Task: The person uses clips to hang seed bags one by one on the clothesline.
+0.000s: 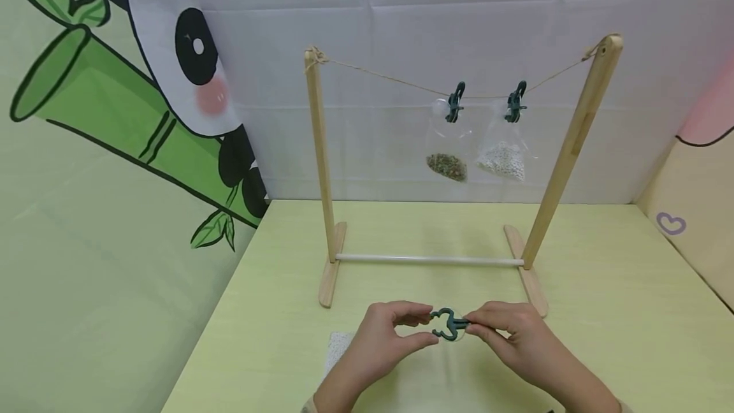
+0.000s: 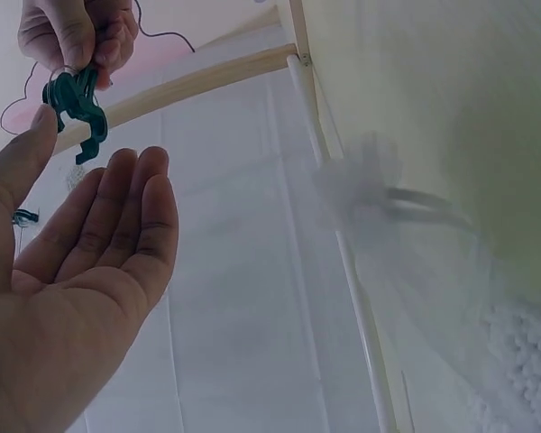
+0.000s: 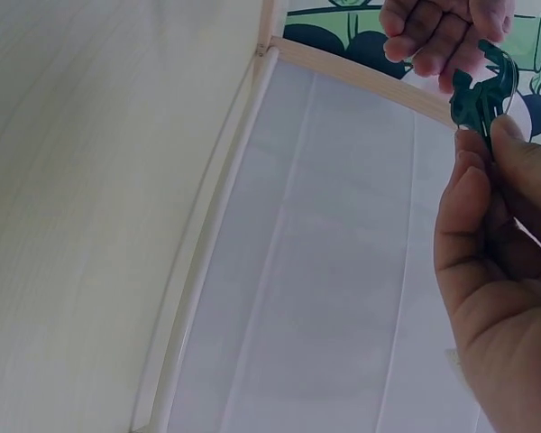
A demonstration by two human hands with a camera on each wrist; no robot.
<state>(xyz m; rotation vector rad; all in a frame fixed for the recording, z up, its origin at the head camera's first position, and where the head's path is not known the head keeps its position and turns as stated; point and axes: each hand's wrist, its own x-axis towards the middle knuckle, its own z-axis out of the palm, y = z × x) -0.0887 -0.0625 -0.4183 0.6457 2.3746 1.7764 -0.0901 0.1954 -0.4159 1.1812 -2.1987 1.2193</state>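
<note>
Over the front of the table, my right hand pinches the handle end of a dark green plastic clip between thumb and fingers. The clip's curved prongs point left and stand apart. My left hand is held beside those prongs, thumb and fingers spread around them. In the left wrist view its fingers are extended, and the thumb comes close to the clip; contact is hard to tell. A clear bag of white beads lies near the left wrist, partly hidden by the forearm in the head view.
Behind the hands stands a wooden frame with a white crossbar and a sagging string. Two green clips hold a bag of greenish-brown bits and a bag of white beads on the string. Printed cloth walls enclose the table.
</note>
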